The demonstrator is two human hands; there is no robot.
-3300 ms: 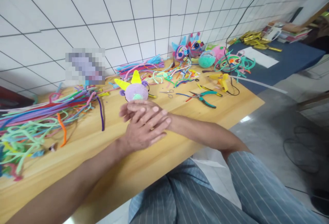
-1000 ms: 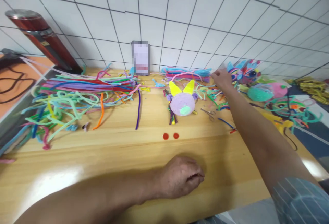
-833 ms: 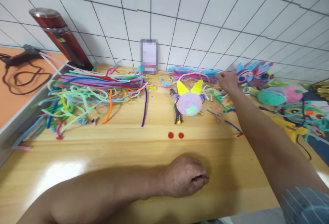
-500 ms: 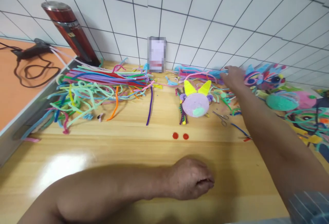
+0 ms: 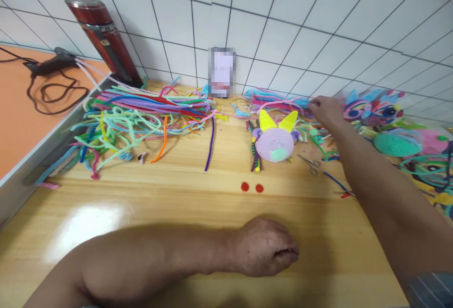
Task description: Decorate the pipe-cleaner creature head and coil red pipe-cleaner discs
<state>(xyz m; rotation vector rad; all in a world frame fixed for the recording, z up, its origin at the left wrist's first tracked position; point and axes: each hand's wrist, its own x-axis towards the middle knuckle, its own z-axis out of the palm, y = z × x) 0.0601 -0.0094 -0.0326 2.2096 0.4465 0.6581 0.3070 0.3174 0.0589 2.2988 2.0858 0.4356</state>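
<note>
My left hand [image 5: 271,247] is curled into a fist low over the front of the table, and nothing shows in it. My right hand [image 5: 327,111] reaches to the back, its fingers bent together at the right end of a bundle of blue and pink pipe cleaners [image 5: 271,102]. What those fingers pinch, if anything, is hidden. Left of that arm sits a lilac pipe-cleaner animal head [image 5: 274,144] with yellow ears [image 5: 288,120] and a pale green muzzle. Two red discs [image 5: 245,187] lie side by side in front of it.
Small scissors [image 5: 312,162] lie beside the head. At the left are a bundle of coloured pipe cleaners [image 5: 155,104] and a tangle of bent green ones [image 5: 123,129]. A red flask [image 5: 106,39] and a phone [image 5: 222,72] stand at the back. Finished-looking coloured pieces [image 5: 398,143] crowd the right.
The whole view has shifted slightly, moving the table things a little to the right. My right hand's fingers look more drawn together at the bundle's end. My left fist keeps its shape.
</note>
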